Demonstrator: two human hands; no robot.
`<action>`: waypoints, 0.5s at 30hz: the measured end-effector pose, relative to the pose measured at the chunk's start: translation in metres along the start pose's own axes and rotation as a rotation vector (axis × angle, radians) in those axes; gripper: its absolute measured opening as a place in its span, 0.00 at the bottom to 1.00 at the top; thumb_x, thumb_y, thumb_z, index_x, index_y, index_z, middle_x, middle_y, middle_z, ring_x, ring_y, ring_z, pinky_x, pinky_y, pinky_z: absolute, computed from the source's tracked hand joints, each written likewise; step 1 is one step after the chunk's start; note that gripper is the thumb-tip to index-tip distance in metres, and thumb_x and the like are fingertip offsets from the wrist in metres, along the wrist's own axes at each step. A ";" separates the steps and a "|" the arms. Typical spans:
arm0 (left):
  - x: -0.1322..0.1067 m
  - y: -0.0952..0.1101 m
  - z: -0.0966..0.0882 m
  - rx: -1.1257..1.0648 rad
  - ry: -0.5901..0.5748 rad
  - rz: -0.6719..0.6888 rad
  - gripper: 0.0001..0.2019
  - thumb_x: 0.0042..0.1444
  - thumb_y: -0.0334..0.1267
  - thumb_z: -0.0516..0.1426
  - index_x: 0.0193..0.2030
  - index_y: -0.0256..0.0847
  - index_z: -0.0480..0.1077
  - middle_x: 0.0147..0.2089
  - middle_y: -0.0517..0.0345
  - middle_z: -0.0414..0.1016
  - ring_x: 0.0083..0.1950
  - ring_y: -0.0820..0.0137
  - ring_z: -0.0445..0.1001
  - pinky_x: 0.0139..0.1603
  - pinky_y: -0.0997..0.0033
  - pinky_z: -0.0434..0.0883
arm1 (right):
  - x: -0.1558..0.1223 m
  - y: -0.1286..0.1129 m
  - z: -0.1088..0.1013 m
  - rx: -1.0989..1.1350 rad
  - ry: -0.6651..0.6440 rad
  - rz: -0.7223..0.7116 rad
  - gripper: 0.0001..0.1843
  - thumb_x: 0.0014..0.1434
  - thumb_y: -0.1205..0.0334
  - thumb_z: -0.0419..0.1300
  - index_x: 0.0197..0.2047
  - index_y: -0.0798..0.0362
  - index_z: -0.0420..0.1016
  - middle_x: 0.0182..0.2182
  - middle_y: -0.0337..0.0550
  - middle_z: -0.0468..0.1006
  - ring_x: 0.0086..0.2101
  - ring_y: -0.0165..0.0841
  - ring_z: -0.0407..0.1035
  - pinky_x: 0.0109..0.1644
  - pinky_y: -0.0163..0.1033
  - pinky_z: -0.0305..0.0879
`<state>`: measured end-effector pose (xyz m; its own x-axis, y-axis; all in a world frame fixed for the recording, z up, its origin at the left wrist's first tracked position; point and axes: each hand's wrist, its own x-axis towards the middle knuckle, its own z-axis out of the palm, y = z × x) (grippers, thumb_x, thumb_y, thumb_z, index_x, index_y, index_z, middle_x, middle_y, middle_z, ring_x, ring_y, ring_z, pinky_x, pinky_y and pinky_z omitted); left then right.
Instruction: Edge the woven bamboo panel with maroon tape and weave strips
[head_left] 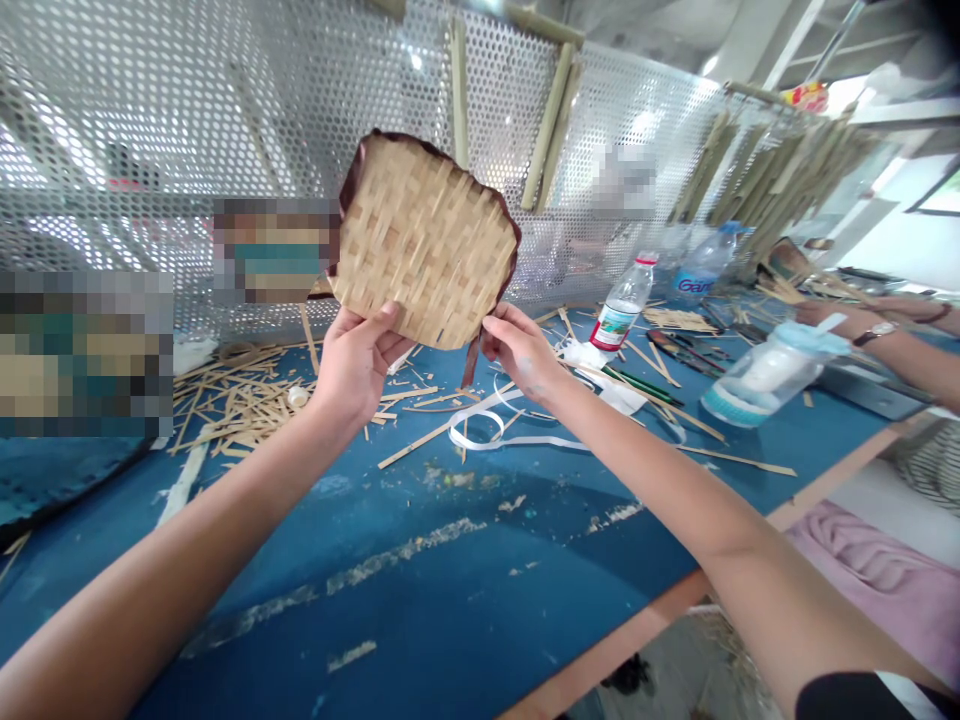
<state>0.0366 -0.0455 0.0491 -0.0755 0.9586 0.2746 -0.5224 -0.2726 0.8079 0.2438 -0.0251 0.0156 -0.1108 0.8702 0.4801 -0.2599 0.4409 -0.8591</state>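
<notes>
A woven bamboo panel (427, 240) with a dark brown strip wrapped along its edge is raised above the blue table, its flat face toward me. My left hand (360, 360) grips the lower left edge, thumb on the front and fingers behind. At the lower right corner, my right hand (521, 350) pinches the edge where the brown strip's loose end (471, 362) hangs down. Whether the right fingers hold the strip, the panel or both is hard to see. Brown binding runs over the top and right sides; the lower edge shows bare bamboo.
Bamboo slivers (240, 405) are heaped on the blue table (420, 560) behind my left hand. A white strap (480, 432) lies curled below the panel. A red-capped bottle (624, 305) and a clear tumbler (772, 375) stand right. Another person's hand (836, 318) works beyond. Perforated metal (285, 110) backs the table.
</notes>
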 end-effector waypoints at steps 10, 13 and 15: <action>0.001 0.004 0.000 0.002 0.019 0.114 0.09 0.53 0.30 0.65 0.40 0.42 0.72 0.41 0.59 0.82 0.38 0.70 0.81 0.37 0.76 0.81 | -0.015 -0.002 0.014 -0.319 -0.121 0.024 0.22 0.60 0.39 0.63 0.31 0.49 0.66 0.26 0.37 0.74 0.25 0.28 0.63 0.30 0.38 0.58; -0.001 0.005 0.001 0.013 0.006 0.147 0.09 0.52 0.30 0.66 0.40 0.42 0.73 0.41 0.58 0.81 0.39 0.69 0.81 0.38 0.75 0.81 | -0.020 -0.001 0.019 -0.439 -0.091 0.005 0.20 0.62 0.43 0.61 0.31 0.49 0.63 0.27 0.38 0.77 0.25 0.29 0.64 0.30 0.38 0.58; -0.002 0.006 0.001 0.016 0.005 0.163 0.09 0.52 0.31 0.66 0.38 0.43 0.73 0.41 0.59 0.81 0.40 0.68 0.80 0.37 0.74 0.81 | -0.023 -0.001 0.021 -0.548 -0.034 -0.052 0.17 0.64 0.46 0.60 0.32 0.48 0.62 0.26 0.37 0.76 0.25 0.30 0.65 0.32 0.39 0.58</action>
<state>0.0342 -0.0492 0.0542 -0.1625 0.9021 0.3998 -0.4890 -0.4256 0.7615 0.2261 -0.0499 0.0094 -0.1440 0.8407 0.5220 0.2710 0.5408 -0.7963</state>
